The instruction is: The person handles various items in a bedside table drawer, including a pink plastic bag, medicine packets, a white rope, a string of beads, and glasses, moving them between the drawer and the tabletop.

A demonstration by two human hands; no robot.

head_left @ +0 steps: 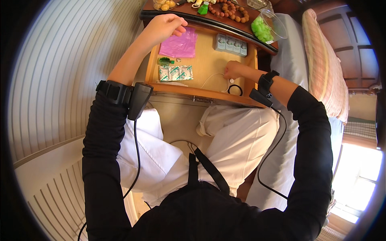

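Observation:
An open wooden drawer (208, 64) lies before me. My left hand (169, 25), fingers loosely curled, is over its back left edge, near a folded pink plastic bag (178, 43); whether it holds anything is hidden. My right hand (232, 70) is low in the drawer's right part, its fingers closed at a white cord (212, 77) that curves away to the left. A small round white piece (231, 81) and a black hair tie (235, 90) lie close by. At the left are a small green bottle (164, 61) and foil sachets (175, 73). Small boxes (231, 45) stand in the back right.
On the dark cabinet top (193, 18) stand a green bottle (203, 8), beaded bracelets (229, 12) and a tilted clear jar with green contents (261, 30). A bed (289, 60) with a striped pillow (322, 63) borders the right; a ribbed white panel (66, 69) borders the left.

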